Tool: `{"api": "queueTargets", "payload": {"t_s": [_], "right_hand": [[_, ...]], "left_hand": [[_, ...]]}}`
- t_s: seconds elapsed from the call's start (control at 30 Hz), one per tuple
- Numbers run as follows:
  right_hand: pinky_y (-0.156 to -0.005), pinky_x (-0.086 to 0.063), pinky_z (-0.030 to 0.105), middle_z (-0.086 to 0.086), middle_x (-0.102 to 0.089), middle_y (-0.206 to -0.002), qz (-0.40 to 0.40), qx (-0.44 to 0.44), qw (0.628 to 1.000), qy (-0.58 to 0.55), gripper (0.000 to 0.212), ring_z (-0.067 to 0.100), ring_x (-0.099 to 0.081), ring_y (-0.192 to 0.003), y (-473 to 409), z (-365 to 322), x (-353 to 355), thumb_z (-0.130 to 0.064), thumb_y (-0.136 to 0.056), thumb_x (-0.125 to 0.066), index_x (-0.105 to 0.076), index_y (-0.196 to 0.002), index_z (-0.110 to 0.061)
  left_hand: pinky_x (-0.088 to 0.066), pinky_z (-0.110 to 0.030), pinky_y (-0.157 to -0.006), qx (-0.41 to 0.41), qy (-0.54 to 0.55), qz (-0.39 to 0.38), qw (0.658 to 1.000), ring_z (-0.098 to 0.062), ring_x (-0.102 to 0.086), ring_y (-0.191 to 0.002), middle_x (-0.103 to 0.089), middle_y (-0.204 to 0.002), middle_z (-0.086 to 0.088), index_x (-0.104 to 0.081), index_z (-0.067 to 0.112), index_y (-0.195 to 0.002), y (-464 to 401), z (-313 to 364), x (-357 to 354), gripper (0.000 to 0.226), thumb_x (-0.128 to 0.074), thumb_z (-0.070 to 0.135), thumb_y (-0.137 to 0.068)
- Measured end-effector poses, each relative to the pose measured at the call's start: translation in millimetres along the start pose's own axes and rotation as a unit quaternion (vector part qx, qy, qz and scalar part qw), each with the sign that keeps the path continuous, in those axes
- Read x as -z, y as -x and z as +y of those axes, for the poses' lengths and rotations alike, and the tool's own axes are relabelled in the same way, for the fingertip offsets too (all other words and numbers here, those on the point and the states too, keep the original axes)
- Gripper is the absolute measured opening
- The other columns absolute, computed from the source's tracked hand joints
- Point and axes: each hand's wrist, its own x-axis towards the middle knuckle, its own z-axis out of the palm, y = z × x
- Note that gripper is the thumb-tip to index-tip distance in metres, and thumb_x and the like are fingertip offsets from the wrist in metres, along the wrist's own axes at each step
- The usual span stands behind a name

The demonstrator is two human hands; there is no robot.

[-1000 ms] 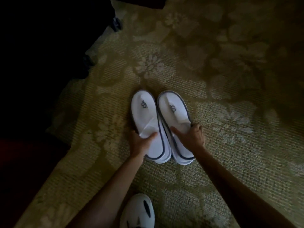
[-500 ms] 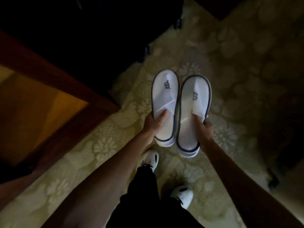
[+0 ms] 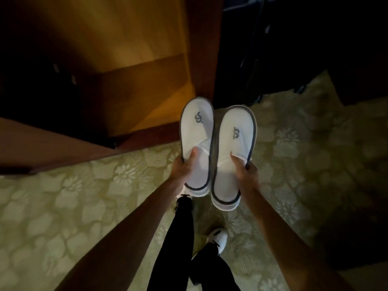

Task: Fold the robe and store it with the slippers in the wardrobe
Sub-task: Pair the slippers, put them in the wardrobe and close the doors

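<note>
left hand (image 3: 182, 167): grips the left slipper (image 3: 197, 141) near its heel half, thumb laid on top at the strap edge, fingers clamped round its outer edge and underside.
right hand (image 3: 246, 171): grips the right slipper (image 3: 233, 152) the same way, thumb on top by the strap edge, fingers curled round the outer rim.
slippers: white with a dark grey trim and a dark monogram on each toe strap; held side by side, toes pointing away from the person, inner edges touching or nearly so; both are in the air above the carpet (image 3: 63, 206), the left one's toe just over the wardrobe's threshold.
wardrobe (image 3: 130, 66): open, warm lit wooden interior, ahead and to the left; its dark wooden frame (image 3: 201, 49) stands just behind the left slipper's toe.
robe: cannot be made out in this view.
carpet: pale green-gold with a flower pattern, under the person's feet.
person: black trousers (image 3: 178, 238), white shoe (image 3: 218, 238) on the carpet below the slippers.
right background: dark, details cannot be told.
</note>
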Motion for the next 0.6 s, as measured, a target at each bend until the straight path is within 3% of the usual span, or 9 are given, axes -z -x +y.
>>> {"api": "queueTargets", "payload": {"t_s": [0.07, 0.17, 0.27, 0.4, 0.6], "right_hand": [[-0.062, -0.057, 0.026, -0.007, -0.073, -0.088, -0.037, -0.019, 0.999, -0.007, 0.029, 0.014, -0.071, -0.084, 10.0, -18.5, -25.9, -0.042, -0.084, -0.075, -0.071, -0.104, -0.021], [-0.061, -0.057, 0.022, -0.004, -0.074, -0.095, -0.104, -0.032, 0.994, 0.021, 0.033, 0.011, -0.071, -0.085, 20.2, -35.3, -63.8, -0.041, -0.084, -0.076, -0.069, -0.11, -0.021], [-0.06, -0.055, 0.019, -0.008, -0.072, -0.091, -0.13, -0.03, 0.99, 0.048, 0.034, 0.007, -0.069, -0.082, 26.5, -45.0, -106.0, -0.041, -0.084, -0.076, -0.069, -0.111, -0.021], [-0.064, -0.053, 0.018, -0.005, -0.073, -0.093, -0.122, -0.018, 0.989, 0.075, 0.036, 0.006, -0.068, -0.083, 28.5, -61.9, -161.7, -0.038, -0.081, -0.08, -0.072, -0.109, -0.016], [-0.072, -0.055, 0.026, -0.003, -0.073, -0.104, -0.047, 0.058, 0.992, 0.102, 0.067, 0.012, -0.071, -0.091, -4.3, -97.9, -247.3, -0.06, -0.064, -0.082, -0.064, -0.112, -0.017]], "left_hand": [[-0.056, -0.029, -0.074, -0.008, 0.039, 0.022, 0.999, -0.022, -0.073, -0.092, -0.076, -0.092, 0.003, -0.073, 0.026, -0.096, 2.4, 6.3, 27.8, 0.022, -0.069, 0.047, -0.09], [-0.056, -0.021, -0.062, 0.009, 0.087, 0.039, 0.995, -0.011, -0.073, -0.076, -0.075, -0.082, 0.005, -0.071, 0.021, -0.096, 2.7, 14.4, 72.0, 0.017, -0.062, 0.035, -0.098], [-0.056, -0.023, -0.061, 0.01, 0.091, 0.056, 0.994, -0.015, -0.073, -0.079, -0.076, -0.093, -0.005, -0.072, 0.012, -0.109, -0.7, 20.2, 112.6, 0.032, -0.063, 0.039, -0.096], [-0.053, -0.018, -0.057, 0.019, 0.105, 0.07, 0.992, -0.007, -0.073, -0.072, -0.076, -0.086, 0.002, -0.074, 0.009, -0.107, -17.1, 37.1, 158.9, 0.03, -0.071, 0.034, -0.092], [-0.055, -0.018, -0.067, -0.01, 0.132, 0.091, 0.987, -0.007, -0.074, -0.087, -0.077, -0.097, 0.006, -0.072, 0.016, -0.114, -89.2, 65.8, 204.0, 0.031, -0.07, 0.038, -0.092]]}}
